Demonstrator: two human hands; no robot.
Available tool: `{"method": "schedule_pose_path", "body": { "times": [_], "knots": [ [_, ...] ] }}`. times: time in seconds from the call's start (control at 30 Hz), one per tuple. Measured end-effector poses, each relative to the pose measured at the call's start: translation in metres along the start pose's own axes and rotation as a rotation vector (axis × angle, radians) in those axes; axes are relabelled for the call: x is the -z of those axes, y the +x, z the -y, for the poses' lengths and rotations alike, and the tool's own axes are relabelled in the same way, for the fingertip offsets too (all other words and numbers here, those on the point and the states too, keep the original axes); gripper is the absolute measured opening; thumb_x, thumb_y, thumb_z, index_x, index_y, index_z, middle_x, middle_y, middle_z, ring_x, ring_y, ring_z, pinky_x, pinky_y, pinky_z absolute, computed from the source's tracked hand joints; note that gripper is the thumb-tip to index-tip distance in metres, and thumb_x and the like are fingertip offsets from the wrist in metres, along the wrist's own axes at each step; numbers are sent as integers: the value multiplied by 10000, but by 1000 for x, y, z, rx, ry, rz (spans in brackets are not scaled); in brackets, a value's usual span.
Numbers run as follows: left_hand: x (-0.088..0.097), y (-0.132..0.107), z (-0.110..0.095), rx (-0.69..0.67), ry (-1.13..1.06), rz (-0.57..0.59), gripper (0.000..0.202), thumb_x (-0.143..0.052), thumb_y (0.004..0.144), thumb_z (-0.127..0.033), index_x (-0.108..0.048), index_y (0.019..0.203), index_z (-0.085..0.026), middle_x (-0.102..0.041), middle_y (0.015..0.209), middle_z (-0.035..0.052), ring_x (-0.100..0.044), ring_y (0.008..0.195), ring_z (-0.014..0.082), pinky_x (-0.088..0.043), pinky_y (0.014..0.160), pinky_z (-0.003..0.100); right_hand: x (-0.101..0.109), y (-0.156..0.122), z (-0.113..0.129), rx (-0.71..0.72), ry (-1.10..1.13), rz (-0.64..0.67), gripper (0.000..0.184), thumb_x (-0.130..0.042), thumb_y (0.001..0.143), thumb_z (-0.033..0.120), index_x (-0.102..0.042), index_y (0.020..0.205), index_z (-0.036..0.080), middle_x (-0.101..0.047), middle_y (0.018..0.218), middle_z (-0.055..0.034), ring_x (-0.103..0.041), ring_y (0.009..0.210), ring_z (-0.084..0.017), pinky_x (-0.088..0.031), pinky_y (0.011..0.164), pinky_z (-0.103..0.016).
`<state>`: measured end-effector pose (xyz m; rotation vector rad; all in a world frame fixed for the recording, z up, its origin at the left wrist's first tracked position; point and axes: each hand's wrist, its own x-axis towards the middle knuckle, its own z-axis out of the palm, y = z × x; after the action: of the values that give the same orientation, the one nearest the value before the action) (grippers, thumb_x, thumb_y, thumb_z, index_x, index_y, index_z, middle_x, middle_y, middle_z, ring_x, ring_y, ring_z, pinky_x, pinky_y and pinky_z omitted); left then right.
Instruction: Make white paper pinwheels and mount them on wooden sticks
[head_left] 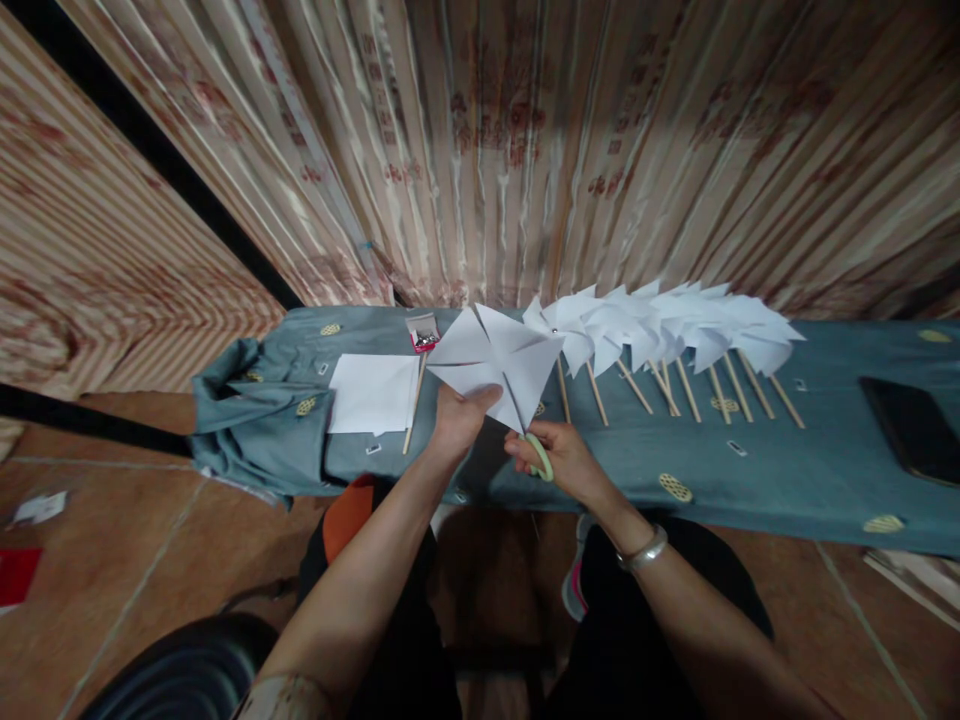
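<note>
My left hand (461, 415) pinches a square sheet of white paper (525, 365), its thumb on top near the middle. Slits run in from the corners of the sheet toward its centre. In my right hand (559, 455) is a pair of scissors (541, 458) with pale green handles, at the sheet's near corner; the blades are mostly hidden by the paper. To the right lies an overlapping row of white paper pinwheels (667, 320) on wooden sticks. Left of my hands are a stack of white paper (373, 392) and a single wooden stick (414, 405).
A small red box (424, 335) of shiny metal bits stands behind the stick. A dark phone (911, 425) lies at the right on the grey-green cloth (622, 475). Behind the narrow table hangs a patterned curtain (495, 150). A black round stool (187, 675) is at lower left.
</note>
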<state>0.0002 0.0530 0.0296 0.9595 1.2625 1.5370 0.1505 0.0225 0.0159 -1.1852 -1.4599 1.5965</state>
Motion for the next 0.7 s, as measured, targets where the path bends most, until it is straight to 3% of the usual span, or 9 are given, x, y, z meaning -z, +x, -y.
{"method": "schedule_pose_path", "body": {
  "times": [0.37,0.7],
  "knots": [
    [-1,-3,1,39,-10,-5,197,-743,545,-226,-666,706,-143,-669,715,23,-599,649,170,-488,654,294,1,1,2,-7,-18,-32,464,-769,604,620,-650,633,173,-597,490,9,-514,443,-106,-399,456,-233],
    [-2,-4,0,45,-38,-20,226,-749,542,-221,-667,738,-145,-682,750,22,-618,702,176,-494,713,302,0,0,5,-12,-7,-39,467,-784,587,617,-647,631,172,-583,475,18,-492,426,-99,-379,440,-235]
  ]
}}
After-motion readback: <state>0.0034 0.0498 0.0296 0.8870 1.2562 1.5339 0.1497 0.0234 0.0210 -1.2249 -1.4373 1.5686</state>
